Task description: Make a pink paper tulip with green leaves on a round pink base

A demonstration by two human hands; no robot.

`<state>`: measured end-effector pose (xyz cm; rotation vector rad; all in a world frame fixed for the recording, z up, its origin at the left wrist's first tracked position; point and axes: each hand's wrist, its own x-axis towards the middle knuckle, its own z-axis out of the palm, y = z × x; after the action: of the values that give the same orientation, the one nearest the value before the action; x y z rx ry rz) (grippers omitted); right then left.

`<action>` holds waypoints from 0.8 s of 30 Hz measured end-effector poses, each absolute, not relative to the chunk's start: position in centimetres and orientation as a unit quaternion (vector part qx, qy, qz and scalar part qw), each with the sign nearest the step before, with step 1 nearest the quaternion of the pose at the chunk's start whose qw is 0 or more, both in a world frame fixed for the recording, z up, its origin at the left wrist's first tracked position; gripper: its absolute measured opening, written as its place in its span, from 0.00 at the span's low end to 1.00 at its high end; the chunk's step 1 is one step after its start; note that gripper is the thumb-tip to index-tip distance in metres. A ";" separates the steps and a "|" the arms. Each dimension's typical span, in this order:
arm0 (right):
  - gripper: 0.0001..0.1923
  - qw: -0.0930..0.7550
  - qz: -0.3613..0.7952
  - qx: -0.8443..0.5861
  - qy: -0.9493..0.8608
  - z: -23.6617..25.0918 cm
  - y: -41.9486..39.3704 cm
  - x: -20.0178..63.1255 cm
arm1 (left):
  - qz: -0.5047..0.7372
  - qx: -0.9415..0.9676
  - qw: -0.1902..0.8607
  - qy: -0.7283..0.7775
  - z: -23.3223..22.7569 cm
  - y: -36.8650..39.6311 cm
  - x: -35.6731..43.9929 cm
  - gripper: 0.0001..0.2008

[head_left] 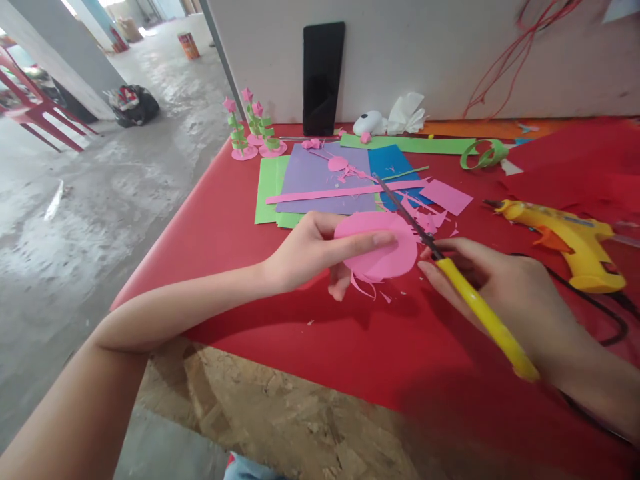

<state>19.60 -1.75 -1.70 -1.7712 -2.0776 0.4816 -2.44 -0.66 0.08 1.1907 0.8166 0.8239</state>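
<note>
Pinching a round pink paper disc (383, 253) with ragged trimmings.

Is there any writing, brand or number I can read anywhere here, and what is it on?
None can be read.
Orange can on the floor: print too blurred.
Yellow glue gun: mark on its side too small.
Black phone: dark screen.
Scissors, pink paper circle: no lettering visible.

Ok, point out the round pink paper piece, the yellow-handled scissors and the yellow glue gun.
round pink paper piece (387, 257), head view, on its face right of the thumb.
yellow-handled scissors (477, 307), head view, on the yellow handle.
yellow glue gun (570, 237), head view, on its body.
</note>
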 end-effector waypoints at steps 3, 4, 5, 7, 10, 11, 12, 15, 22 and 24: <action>0.18 0.084 0.116 -0.672 -0.726 -3.0 -0.4 19.9 | 0.386 0.549 0.633 0.385 -0.2 -0.5 -2.4 0.16; 0.19 0.071 0.111 -0.674 -0.727 -3.4 -0.2 20.0 | 0.391 0.557 0.622 0.388 -0.4 -0.4 -2.4 0.14; 0.20 0.066 0.108 -0.673 -0.729 -3.7 0.0 20.1 | 0.395 0.568 0.610 0.386 -0.5 -0.3 -2.3 0.11; 0.21 0.054 0.104 -0.664 -0.738 -4.1 0.1 20.4 | 0.405 0.607 0.576 0.368 -0.8 -0.1 -2.3 0.04; 0.23 0.044 0.094 -0.645 -0.757 -3.9 -0.2 20.7 | 0.415 0.696 0.487 0.327 -1.6 0.1 -2.3 0.08; 0.23 0.047 0.081 -0.635 -0.767 -3.6 -0.4 20.7 | 0.414 0.723 0.455 0.315 -1.8 0.2 -2.3 0.09; 0.22 0.058 0.068 -0.623 -0.777 -3.3 -0.6 20.7 | 0.412 0.747 0.425 0.304 -2.1 0.1 -2.3 0.09; 0.18 0.159 0.112 -0.572 -0.797 -2.0 -1.3 20.2 | 0.407 0.799 0.349 0.273 -2.6 -0.1 -2.4 0.13; 0.14 0.285 0.620 -0.437 -0.586 -1.8 -3.4 17.9 | 0.410 0.857 0.254 0.182 -3.2 -0.1 -2.7 0.15; 0.14 0.311 0.663 -0.418 -0.537 -2.6 -3.6 17.5 | 0.396 0.868 0.241 0.178 -3.4 0.1 -2.9 0.15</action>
<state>17.47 -3.60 -2.55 -1.1025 -1.4184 1.7510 -2.89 0.12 -3.41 2.3739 0.4860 1.0846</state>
